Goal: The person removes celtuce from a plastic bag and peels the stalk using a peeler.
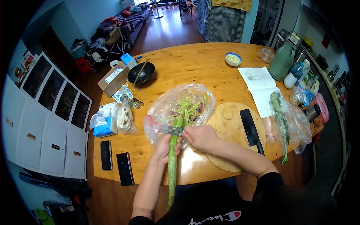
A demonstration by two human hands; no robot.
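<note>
A long pale-green celtuce stem runs from over the plastic bag back toward my body. My left hand wraps around its middle. In my right hand is a metal peeler, lying crosswise over the stem just beyond my left hand. Beneath the far end spreads a clear plastic bag bearing green peelings and several purplish bits. To the right, a round wooden cutting board carries a black-bladed cleaver. The stem's far tip blends into the peelings.
Another celtuce lies partly in a bag at right, beside an open notebook. A green thermos and a small bowl stand farther back. Leftward are two phones, tissues, a black bowl and a carton.
</note>
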